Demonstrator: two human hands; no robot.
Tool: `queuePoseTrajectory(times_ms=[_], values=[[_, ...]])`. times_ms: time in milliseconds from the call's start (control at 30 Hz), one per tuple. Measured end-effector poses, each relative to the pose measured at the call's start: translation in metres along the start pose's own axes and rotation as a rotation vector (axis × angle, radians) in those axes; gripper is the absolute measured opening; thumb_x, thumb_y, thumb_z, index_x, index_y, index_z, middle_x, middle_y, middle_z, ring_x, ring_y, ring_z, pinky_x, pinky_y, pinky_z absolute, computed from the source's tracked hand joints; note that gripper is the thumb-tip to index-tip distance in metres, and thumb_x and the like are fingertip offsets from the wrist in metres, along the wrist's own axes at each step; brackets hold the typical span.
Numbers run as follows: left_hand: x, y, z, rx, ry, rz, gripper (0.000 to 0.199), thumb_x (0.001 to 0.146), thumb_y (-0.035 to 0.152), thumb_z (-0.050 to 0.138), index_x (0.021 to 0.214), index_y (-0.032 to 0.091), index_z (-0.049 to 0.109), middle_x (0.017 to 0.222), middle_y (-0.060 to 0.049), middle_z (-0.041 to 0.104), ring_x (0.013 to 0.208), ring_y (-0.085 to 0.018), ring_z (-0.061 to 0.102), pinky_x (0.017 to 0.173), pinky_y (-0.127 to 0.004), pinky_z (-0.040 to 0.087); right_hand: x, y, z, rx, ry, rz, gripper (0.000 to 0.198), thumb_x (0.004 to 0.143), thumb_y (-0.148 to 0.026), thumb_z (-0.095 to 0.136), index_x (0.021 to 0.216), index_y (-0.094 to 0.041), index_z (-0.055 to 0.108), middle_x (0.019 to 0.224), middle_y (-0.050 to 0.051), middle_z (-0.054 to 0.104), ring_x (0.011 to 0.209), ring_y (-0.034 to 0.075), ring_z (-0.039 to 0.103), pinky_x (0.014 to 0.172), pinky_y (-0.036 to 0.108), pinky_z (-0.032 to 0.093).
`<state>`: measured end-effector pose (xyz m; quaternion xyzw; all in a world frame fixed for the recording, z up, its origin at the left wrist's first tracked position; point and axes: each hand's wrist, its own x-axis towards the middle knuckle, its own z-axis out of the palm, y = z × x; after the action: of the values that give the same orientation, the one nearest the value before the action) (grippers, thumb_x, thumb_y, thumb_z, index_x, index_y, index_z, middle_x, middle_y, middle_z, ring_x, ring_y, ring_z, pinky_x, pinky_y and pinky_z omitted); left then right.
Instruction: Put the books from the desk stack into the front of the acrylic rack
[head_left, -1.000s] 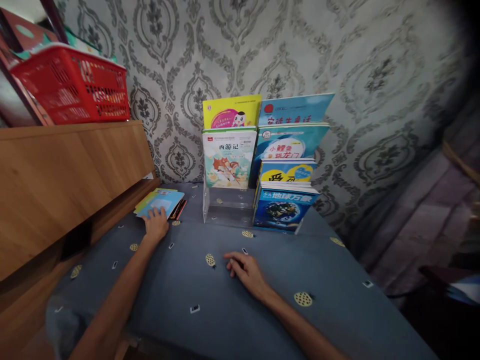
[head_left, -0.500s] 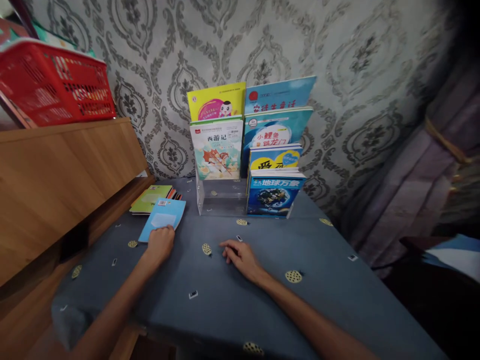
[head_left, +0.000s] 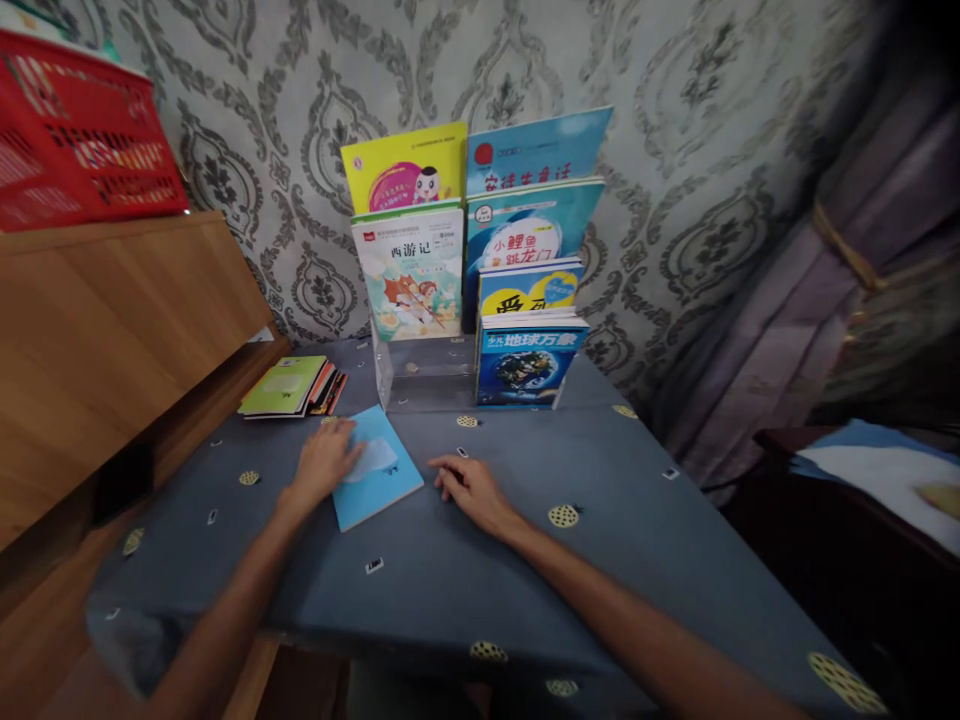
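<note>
A light blue book (head_left: 379,485) lies flat on the cloth-covered table, turned at an angle, with a pale patch on its cover. My left hand (head_left: 324,462) rests at the book's left edge, fingers stretched out and the thumb over the cover. Just right of the book, my right hand (head_left: 476,495) hovers low or rests on the cloth, fingers loosely bent and holding nothing. Behind both hands stands a clear book rack (head_left: 427,388). It carries a white-covered book (head_left: 414,285), a yellow book (head_left: 405,165) and several blue ones, with a dark blue earth-picture book (head_left: 529,370) in front.
A small stack of books (head_left: 283,386) sits at the table's back left. Beyond it rises a wooden cabinet (head_left: 127,320) with a red basket (head_left: 90,140) on top. Patterned wallpaper backs the table; a curtain (head_left: 795,300) hangs at the right.
The blue book has come from beside the stack to the table's middle, rotating as it moved. My left hand's grip has loosened, its fingers now spread. The right hand stays nearly where it was.
</note>
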<state>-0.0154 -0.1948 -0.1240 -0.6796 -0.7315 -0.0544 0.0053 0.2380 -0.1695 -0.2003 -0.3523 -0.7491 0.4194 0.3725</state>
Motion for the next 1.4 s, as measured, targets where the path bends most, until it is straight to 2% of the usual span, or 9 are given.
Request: queuePoseTrajectory(times_ms=[133,233,400,533,633,867,1067,1200,1400], values=[[0.025,-0.048,0.015,-0.029,-0.107,-0.047,0.059,0.096,0.045,0.049,0.146,0.015,0.043,0.151,-0.016,0.048,0.137,-0.028,0.048,0.108,-0.038,0.042,-0.002,-0.006,-0.002,-0.008,-0.004,-0.020,0.033,0.089,-0.016,0.045,0.108,-0.016,0.071,0.074,0.001,0.070,0.056,0.011,0.062,0.058,0.023,0.049],[0.022,-0.053,0.016,0.042,-0.113,-0.026,0.055,0.097,0.050,0.045,0.143,0.019,0.046,0.146,-0.014,0.052,0.134,-0.029,0.051,0.104,-0.039,0.045,-0.006,-0.010,-0.002,-0.081,0.019,-0.076,0.032,0.091,-0.017,0.046,0.111,-0.019,0.071,0.075,0.001,0.072,0.059,0.012,0.064,0.062,0.024,0.051],[-0.008,-0.011,0.005,0.235,-0.128,-0.050,0.047,0.098,0.053,0.041,0.123,0.017,0.058,0.121,-0.016,0.066,0.107,-0.031,0.066,0.083,-0.038,0.052,-0.018,-0.014,0.001,-0.268,0.056,-0.332,0.033,0.093,-0.016,0.047,0.115,-0.020,0.070,0.094,0.007,0.077,0.081,0.019,0.072,0.080,0.031,0.055],[-0.028,0.023,0.006,0.197,-0.136,0.014,0.040,0.100,0.049,0.040,0.117,0.018,0.057,0.116,-0.013,0.069,0.100,-0.029,0.069,0.074,-0.033,0.050,-0.026,-0.022,0.002,-0.339,0.034,-0.501,0.033,0.096,-0.015,0.043,0.116,-0.018,0.069,0.099,0.009,0.078,0.089,0.020,0.073,0.084,0.032,0.055],[-0.035,0.039,0.014,0.103,-0.141,0.068,0.034,0.100,0.046,0.042,0.117,0.021,0.057,0.106,-0.010,0.072,0.095,-0.025,0.071,0.072,-0.029,0.047,-0.030,-0.029,0.001,-0.401,-0.015,-0.525,0.033,0.097,-0.015,0.043,0.118,-0.019,0.067,0.094,0.008,0.077,0.087,0.019,0.073,0.084,0.031,0.055],[-0.033,0.061,0.029,-0.164,-0.128,0.279,0.026,0.100,0.034,0.043,0.119,0.024,0.058,0.088,-0.001,0.069,0.083,-0.019,0.067,0.072,-0.027,0.046,-0.028,-0.034,0.000,-0.497,0.013,-0.427,0.026,0.097,-0.013,0.046,0.112,-0.018,0.066,0.100,0.010,0.072,0.095,0.021,0.068,0.087,0.034,0.053],[-0.010,0.062,0.051,-0.080,0.119,0.268,0.037,0.098,0.036,0.045,0.131,0.020,0.053,0.119,-0.011,0.062,0.113,-0.026,0.058,0.096,-0.040,0.048,-0.010,-0.017,-0.024,-0.760,0.012,-0.155,0.032,0.096,-0.018,0.053,0.126,-0.011,0.061,0.143,0.021,0.055,0.136,0.031,0.047,0.114,0.052,0.034],[0.001,0.067,0.062,-0.101,0.101,0.256,0.041,0.098,0.033,0.045,0.136,0.020,0.050,0.136,-0.013,0.056,0.125,-0.028,0.053,0.106,-0.044,0.043,-0.007,0.000,-0.039,-0.808,-0.037,0.013,0.043,0.101,-0.031,0.048,0.139,-0.013,0.053,0.151,0.020,0.048,0.146,0.034,0.036,0.117,0.061,0.026],[-0.005,0.076,0.066,-0.160,0.093,0.313,0.041,0.098,0.030,0.044,0.137,0.019,0.053,0.141,-0.014,0.054,0.131,-0.028,0.050,0.111,-0.046,0.039,-0.031,0.002,-0.045,-0.884,-0.065,0.008,0.048,0.103,-0.035,0.042,0.145,-0.012,0.049,0.155,0.021,0.042,0.148,0.035,0.031,0.118,0.061,0.025]])
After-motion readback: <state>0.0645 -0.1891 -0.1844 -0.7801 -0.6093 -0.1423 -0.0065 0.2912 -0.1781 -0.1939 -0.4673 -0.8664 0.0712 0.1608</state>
